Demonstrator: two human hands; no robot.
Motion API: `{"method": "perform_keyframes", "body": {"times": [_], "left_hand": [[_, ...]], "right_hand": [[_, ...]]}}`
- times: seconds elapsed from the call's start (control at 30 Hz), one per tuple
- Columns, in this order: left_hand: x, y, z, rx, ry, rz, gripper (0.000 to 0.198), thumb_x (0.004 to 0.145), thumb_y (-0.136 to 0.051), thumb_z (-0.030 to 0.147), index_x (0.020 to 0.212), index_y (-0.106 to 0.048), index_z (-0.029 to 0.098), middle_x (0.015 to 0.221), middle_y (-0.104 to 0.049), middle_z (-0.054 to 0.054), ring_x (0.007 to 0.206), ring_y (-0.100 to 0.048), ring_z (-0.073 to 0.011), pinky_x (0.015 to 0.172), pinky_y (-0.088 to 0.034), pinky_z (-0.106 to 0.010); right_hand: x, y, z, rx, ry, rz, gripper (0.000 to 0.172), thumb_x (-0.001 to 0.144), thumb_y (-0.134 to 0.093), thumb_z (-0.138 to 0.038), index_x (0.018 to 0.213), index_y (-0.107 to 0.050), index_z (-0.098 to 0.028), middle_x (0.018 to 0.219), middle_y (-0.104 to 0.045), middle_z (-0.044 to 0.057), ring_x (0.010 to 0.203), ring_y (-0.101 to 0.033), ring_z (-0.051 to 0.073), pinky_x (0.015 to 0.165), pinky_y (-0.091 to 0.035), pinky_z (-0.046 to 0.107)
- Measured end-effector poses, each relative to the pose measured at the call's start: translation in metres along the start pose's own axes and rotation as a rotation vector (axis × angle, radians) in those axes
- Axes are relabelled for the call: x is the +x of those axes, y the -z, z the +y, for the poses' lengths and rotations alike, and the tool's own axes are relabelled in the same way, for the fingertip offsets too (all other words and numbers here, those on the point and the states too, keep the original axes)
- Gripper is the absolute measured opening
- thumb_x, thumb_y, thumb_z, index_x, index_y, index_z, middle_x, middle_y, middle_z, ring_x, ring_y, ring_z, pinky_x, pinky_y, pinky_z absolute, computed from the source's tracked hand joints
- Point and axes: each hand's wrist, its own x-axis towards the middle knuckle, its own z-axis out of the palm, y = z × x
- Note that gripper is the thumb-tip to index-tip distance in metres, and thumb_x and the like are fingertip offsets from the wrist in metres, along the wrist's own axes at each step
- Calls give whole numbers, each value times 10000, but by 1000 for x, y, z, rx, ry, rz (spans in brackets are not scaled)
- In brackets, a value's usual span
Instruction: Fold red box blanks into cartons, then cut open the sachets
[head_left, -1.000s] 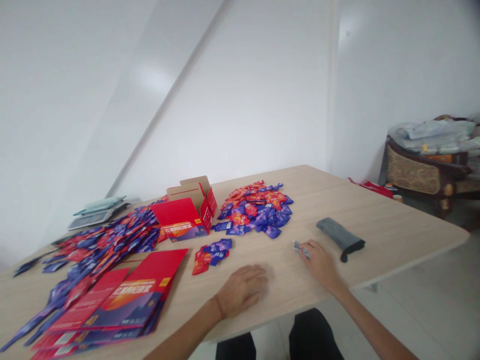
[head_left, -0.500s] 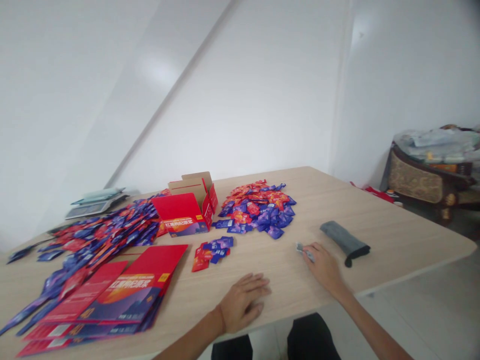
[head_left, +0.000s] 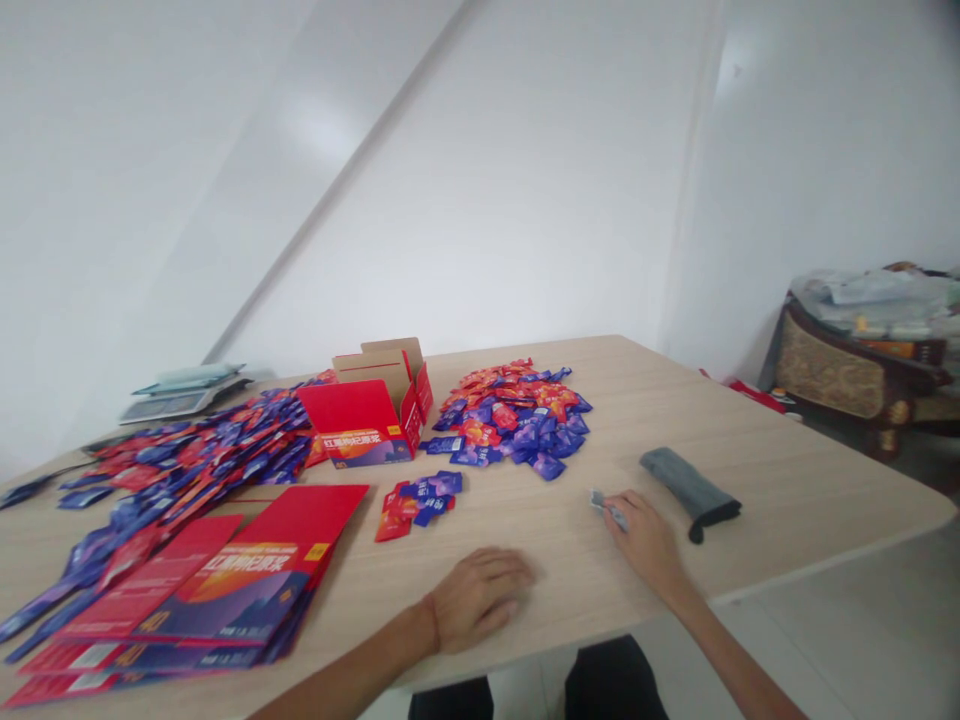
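Observation:
My left hand (head_left: 478,600) rests palm down near the table's front edge, fingers stretched out, holding nothing; its fingertips are a little blurred. My right hand (head_left: 643,537) is closed round a small grey-and-white object (head_left: 598,498) whose two ends stick out from the fingers; its exact kind is too small to tell. Just right of that hand lies a dark grey cloth pouch (head_left: 690,490). Beyond my left hand sits a small cluster of red and blue sachets (head_left: 420,503). Farther back is a larger heap of sachets (head_left: 517,415).
An open red carton (head_left: 360,425) stands left of the heap. Flattened cartons (head_left: 225,590) are stacked at the front left, beside a spread of long sachets (head_left: 202,450). Pale packets (head_left: 187,380) lie at the back left. A patterned armchair (head_left: 832,360) piled with bags stands beyond the table.
My left hand has shifted very slightly left, still flat on the table. The right hand keeps hold of the small object. The view has turned slightly to the right.

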Motion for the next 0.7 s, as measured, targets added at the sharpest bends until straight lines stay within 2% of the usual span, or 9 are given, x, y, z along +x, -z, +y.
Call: {"method": "perform_keyframes", "body": {"times": [0.07,0.13,0.23,0.3,0.4,0.47,0.6,0.7], "left_hand": [[18,16,-11,105,81,-7,443,1071,-451,339,1505,-526,290,1477,-656,-52,1357,-617,-216,1179,-468,-359],[43,35,-31,309,312,-39,440,1046,-529,323,1485,-542,313,1512,-622,-27,1365,-600,-202,1175,-469,-334],[85,61,-70,424,539,10,464,1026,-568,218,1489,-544,229,1540,-567,-149,1389,-571,-304,1163,-477,-493],[108,72,-95,471,642,-6,432,1019,-644,284,1436,-582,187,1466,-604,-166,1321,-610,-327,1102,-517,-540],[131,76,-123,518,733,-70,399,1017,-685,381,1351,-627,171,1368,-645,-118,1194,-664,-283,1009,-577,-519],[138,73,-134,537,763,-116,376,1017,-687,381,1323,-639,169,1333,-658,-109,1147,-680,-263,973,-597,-489],[140,65,-146,559,767,-165,363,1022,-681,375,1317,-641,167,1311,-667,-107,1120,-689,-254,949,-608,-470],[134,62,-148,567,720,-174,361,1023,-679,374,1316,-641,166,1307,-668,-106,1114,-691,-252,943,-611,-468]], "right_hand": [[0,0,1,1,0,-10,309,1039,-462,-355,1010,-747,-238,1049,-726,87,970,-673,245,821,-492,356],[0,-1,1,3,-4,-17,302,1036,-468,-346,1034,-750,-236,1069,-726,89,979,-679,249,832,-500,360],[0,-3,2,7,-6,-17,292,1029,-475,-327,1039,-753,-239,1068,-731,91,991,-685,251,857,-513,363],[1,-4,3,5,-12,-11,288,1024,-478,-319,1015,-757,-246,1061,-734,89,986,-687,250,861,-520,362],[1,-4,2,0,-21,-9,287,1029,-481,-317,1002,-760,-257,1056,-734,85,974,-689,249,851,-525,360],[2,-4,1,0,-21,-11,288,1034,-480,-313,1001,-762,-260,1053,-734,85,970,-692,248,850,-525,356],[2,-3,-1,0,-28,-4,274,1032,-493,-311,996,-760,-261,1056,-737,84,976,-697,247,844,-528,352],[2,-3,-1,-5,-30,4,268,1028,-498,-313,1008,-760,-261,1060,-743,87,982,-697,250,837,-529,351]]}}
